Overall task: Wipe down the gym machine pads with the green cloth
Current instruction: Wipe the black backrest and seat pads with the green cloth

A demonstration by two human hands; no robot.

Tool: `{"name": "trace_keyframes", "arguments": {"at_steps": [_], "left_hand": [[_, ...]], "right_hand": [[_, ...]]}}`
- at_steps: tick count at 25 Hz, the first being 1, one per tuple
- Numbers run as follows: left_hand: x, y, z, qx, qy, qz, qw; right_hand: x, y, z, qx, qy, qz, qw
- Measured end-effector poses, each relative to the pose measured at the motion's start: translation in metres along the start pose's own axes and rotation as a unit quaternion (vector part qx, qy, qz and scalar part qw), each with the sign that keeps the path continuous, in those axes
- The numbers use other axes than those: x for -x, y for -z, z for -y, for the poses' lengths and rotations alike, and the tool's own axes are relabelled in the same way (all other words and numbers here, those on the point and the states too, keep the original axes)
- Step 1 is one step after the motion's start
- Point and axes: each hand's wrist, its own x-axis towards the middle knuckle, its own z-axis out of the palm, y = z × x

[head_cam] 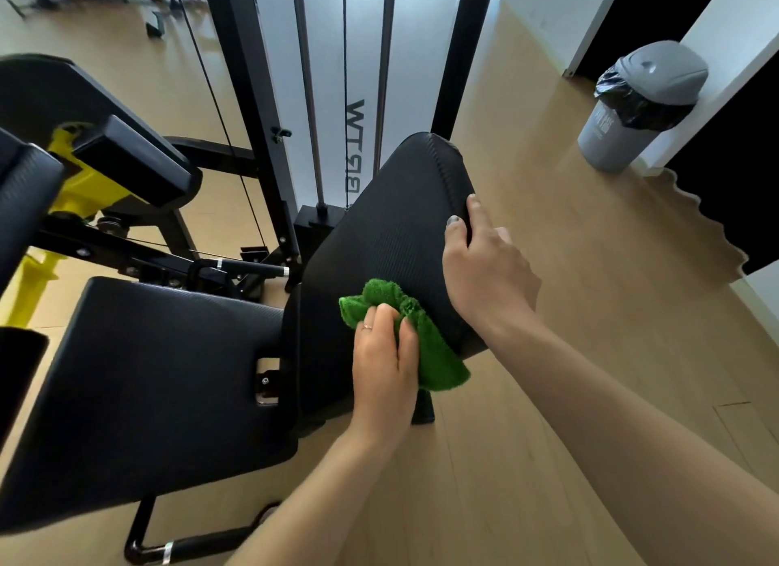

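- Green cloth (425, 346) bunched in my left hand (385, 371), fingers curled around it, pressed on back pad (379, 245).
- Back pad's long axis tilts up, away from me.
- My right hand (484, 270) grasps its right edge.
- Grey bin (632, 114) holds 1 black liner.

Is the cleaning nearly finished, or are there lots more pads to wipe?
Nothing shows which pads are already clean. Right now the left hand presses the green cloth on the back pad while the right hand grips its edge. The seat pad and the small pad may still need wiping.
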Motion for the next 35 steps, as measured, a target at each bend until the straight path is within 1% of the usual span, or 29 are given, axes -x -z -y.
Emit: {"name": "trace_keyframes", "arguments": {"at_steps": [2, 3, 6, 8, 10, 11, 13, 17, 19, 20, 22, 24, 26, 27, 29, 31, 32, 33, 35], "left_hand": [[-0.034, 0.001, 0.005, 0.038, 0.02, 0.015, 0.999], [-0.056, 0.0, 0.011, 0.036, 0.028, 0.012, 0.999], [-0.136, -0.006, 0.023, -0.008, 0.051, -0.017, 0.999], [-0.188, -0.011, 0.029, -0.048, 0.087, -0.011, 0.995], [-0.217, -0.011, 0.035, -0.081, 0.119, -0.018, 0.989], [-0.216, -0.012, 0.034, -0.083, 0.123, -0.02, 0.989], [-0.179, -0.008, 0.027, -0.053, 0.1, -0.012, 0.994], [-0.037, 0.009, 0.024, 0.011, 0.05, 0.012, 0.999], [0.011, 0.007, 0.02, 0.002, 0.042, -0.008, 0.999], [0.02, 0.005, 0.018, -0.001, 0.039, -0.018, 0.999], [0.01, 0.004, 0.022, 0.015, 0.028, -0.019, 0.999], [-0.03, 0.003, 0.035, 0.044, 0.033, -0.01, 0.998], [-0.09, -0.001, 0.053, 0.022, 0.047, -0.035, 0.998], [-0.12, -0.002, 0.057, -0.001, 0.068, -0.039, 0.997], [-0.16, -0.004, 0.053, -0.029, 0.111, -0.027, 0.993], [-0.15, -0.003, 0.042, -0.023, 0.126, -0.029, 0.991], [-0.129, -0.002, 0.029, -0.005, 0.108, -0.035, 0.993], [-0.099, -0.004, 0.016, 0.011, 0.074, -0.04, 0.996], [-0.036, -0.011, -0.013, 0.002, -0.016, -0.037, 0.999]], "right_hand": [[-0.008, 0.0, 0.003, 0.007, 0.001, -0.001, 1.0], [-0.012, 0.0, 0.004, 0.01, -0.001, -0.002, 1.0], [-0.019, -0.002, 0.005, 0.014, -0.004, -0.01, 1.0], [-0.022, -0.003, 0.004, 0.016, -0.002, -0.019, 1.0], [-0.024, -0.005, 0.005, 0.016, 0.003, -0.026, 1.0], [-0.023, -0.004, 0.004, 0.013, 0.001, -0.027, 1.0], [-0.019, -0.002, 0.004, 0.004, -0.006, -0.025, 1.0], [-0.01, 0.0, 0.004, -0.008, -0.006, -0.018, 1.0], [-0.007, -0.001, 0.003, -0.007, -0.008, -0.013, 1.0], [-0.006, -0.001, 0.002, -0.005, -0.008, -0.014, 1.0], [-0.006, -0.002, 0.002, -0.005, -0.009, -0.024, 1.0], [-0.013, -0.004, 0.002, -0.01, -0.012, -0.043, 0.999], [-0.019, -0.006, 0.002, -0.018, -0.011, -0.06, 0.998], [-0.021, -0.006, 0.003, -0.021, -0.009, -0.066, 0.998], [-0.024, -0.004, 0.003, -0.028, -0.015, -0.074, 0.997], [-0.022, -0.004, 0.004, -0.038, -0.019, -0.064, 0.997], [-0.02, -0.002, 0.004, -0.05, -0.022, -0.057, 0.997], [-0.017, 0.0, 0.004, -0.065, -0.028, -0.05, 0.996], [-0.011, 0.003, 0.0, -0.094, -0.039, -0.03, 0.994]]}}
